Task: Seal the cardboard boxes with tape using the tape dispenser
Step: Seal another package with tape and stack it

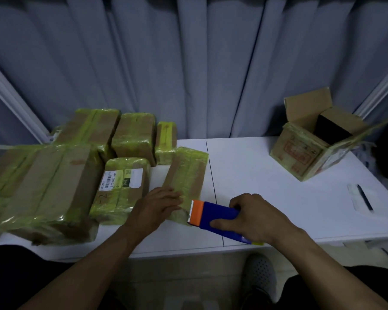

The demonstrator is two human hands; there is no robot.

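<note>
Item: flat brown cardboard box banded in yellow-green tape (186,175), lying mid-way along the white table (255,171).
Blue plastic tape dispenser with an orange toothed head (213,217): the head is at the box's near right end.
Right hand (255,217): fingers curled round the dispenser body.
Left hand (157,202): fingers straight and close together, pressing on the box's near end.
Handling: bear down with the palm, draw the dispenser level so the tape lies flat, then tilt the teeth to cut.
Adjoining, left: stack of taped cardboard boxes (49,184).
Far right: open-flapped brown cardboard box (311,148), unsealed.

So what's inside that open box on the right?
Inside the open box a black thing shows. The box walls hide the rest of it, so what it is cannot be told.
</note>
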